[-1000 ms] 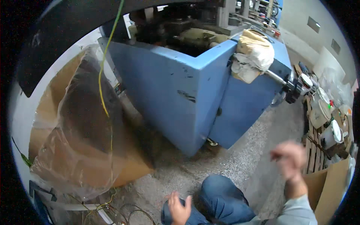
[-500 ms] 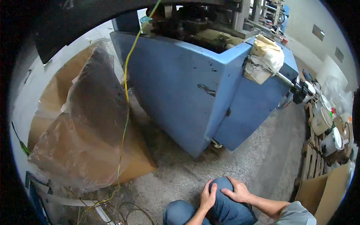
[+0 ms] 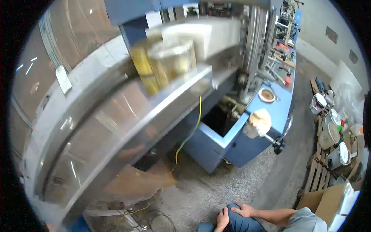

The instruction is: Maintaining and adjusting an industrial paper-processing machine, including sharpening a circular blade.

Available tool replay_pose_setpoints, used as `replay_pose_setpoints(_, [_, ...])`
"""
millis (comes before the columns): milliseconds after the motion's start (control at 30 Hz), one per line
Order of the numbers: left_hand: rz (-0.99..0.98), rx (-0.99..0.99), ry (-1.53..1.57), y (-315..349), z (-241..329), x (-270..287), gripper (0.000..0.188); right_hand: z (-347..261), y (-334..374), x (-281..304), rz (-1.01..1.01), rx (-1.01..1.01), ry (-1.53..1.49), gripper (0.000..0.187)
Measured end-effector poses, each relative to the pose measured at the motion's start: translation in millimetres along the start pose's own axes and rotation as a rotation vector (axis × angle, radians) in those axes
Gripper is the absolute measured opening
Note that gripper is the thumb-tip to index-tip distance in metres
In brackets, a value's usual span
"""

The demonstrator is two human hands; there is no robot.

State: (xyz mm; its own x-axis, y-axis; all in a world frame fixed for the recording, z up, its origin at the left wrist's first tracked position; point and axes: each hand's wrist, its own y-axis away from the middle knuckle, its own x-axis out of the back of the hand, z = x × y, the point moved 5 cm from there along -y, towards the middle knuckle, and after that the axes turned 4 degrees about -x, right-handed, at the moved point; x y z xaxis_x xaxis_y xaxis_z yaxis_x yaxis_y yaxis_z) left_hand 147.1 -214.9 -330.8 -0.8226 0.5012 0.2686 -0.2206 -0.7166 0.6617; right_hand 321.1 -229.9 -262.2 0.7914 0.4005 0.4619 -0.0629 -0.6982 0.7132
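Observation:
My left hand [image 3: 222, 220] and my right hand [image 3: 243, 210] are wrapped round my bent right knee [image 3: 237, 221], in blue jeans, low in the picture. The right hand lies over its top and outer side, the left hand cups the inner side. Both hold only the knee; some fingertips are hidden. In front stands a blue machine [image 3: 211, 154] with an open, dark bay. A yellow-green cable [image 3: 199, 118] hangs down beside it.
A long metal-edged machine section [image 3: 154, 112] crosses the left, blurred, with yellowish cylindrical containers [image 3: 172, 58] above it. A cloth-like bundle [image 3: 259, 121] sits at the blue machine's corner. White buckets [image 3: 340, 154], a wooden pallet [image 3: 317, 170] and a cardboard box [image 3: 322, 201] line the right side.
The view has tilted up and shifted left, so more of the machine shows and my hands appear lower. Both hands stay on the knee.

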Motion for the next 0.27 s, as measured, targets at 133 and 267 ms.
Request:
replay_pose_setpoints(133, [-0.089, 0.055, -0.162, 89, 55, 20, 0.074, -8, 34, 4, -0.039, -0.286, 0.211, 0.083])
replay_pose_setpoints(267, [-0.174, 0.432, 0.669, 183, 85, 3, 0.068, -128, 139, 33, 0.413, 0.221, -0.112, 0.073])
